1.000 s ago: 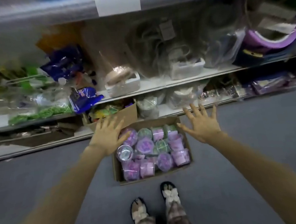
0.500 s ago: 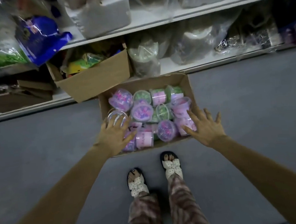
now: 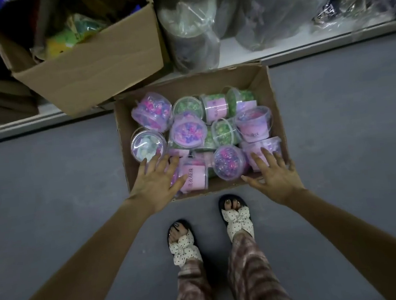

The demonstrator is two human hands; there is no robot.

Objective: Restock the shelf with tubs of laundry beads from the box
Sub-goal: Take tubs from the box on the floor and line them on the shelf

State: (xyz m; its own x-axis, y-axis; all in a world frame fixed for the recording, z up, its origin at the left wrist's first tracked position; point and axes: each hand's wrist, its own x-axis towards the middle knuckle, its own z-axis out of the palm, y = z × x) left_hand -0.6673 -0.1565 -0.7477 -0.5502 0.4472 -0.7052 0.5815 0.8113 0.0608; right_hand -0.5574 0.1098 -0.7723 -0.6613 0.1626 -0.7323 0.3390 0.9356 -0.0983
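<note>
1. The box [image 3: 267, 87] sits on the floor at 12 o'clock from my feet, hard against the low shelf [image 3: 278, 45]. It is full of tubs [image 3: 187, 132], pink and green, piled loosely, some upright and some on their sides.
2. My left hand [image 3: 155, 180] is over the box's 7 o'clock corner with its fingers spread flat, gripping nothing. Beside its thumb lies a pink-labelled tub [image 3: 194, 176] on its side.
3. My right hand [image 3: 275, 173] is over the 5 o'clock corner, also spread and empty, with its fingertips over a corner tub [image 3: 267, 144]. I cannot tell whether either hand is touching plastic yet.
4. No tub is on the shelf in this view, so I judge the restocking barely begun.
5. Risk: the pile is loose. Pulling a lower tub could roll the ones leaning on it over the box wall.
6. Risk: the tubs look smooth and clear. A one-sided pinch on a tilted tub may slip, and a dropped tub could pop its lid and scatter beads.
7. Risk: the shelf looks crowded, with a carton [image 3: 92, 70] at 10 o'clock and bags [image 3: 190, 29] at 12. A tub set on the front edge could tip back off.
</note>
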